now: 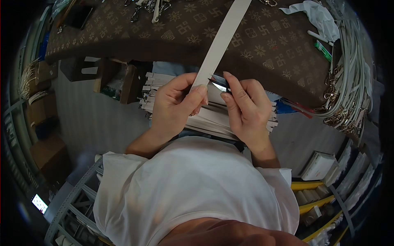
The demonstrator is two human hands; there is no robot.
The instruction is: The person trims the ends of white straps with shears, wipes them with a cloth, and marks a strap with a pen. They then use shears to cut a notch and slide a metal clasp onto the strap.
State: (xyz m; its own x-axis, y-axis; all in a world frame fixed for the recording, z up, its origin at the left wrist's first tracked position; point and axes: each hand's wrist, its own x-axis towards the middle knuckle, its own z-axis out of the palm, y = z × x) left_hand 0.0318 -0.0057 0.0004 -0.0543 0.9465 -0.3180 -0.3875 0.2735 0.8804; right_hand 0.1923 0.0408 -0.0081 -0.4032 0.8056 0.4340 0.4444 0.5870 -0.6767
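Past the desk's (164,45) near edge, the pale strap (223,39) runs lengthwise away from the body, its far end leaning right. The left hand (174,100) pinches its near end between thumb and fingers; the right hand (250,100) pinches a small dark-handled cutter (219,83), tip at the strap's right edge.

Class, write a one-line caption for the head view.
The left hand grips a pale strap while the right hand holds a small pointed tool at its edge, above more straps.
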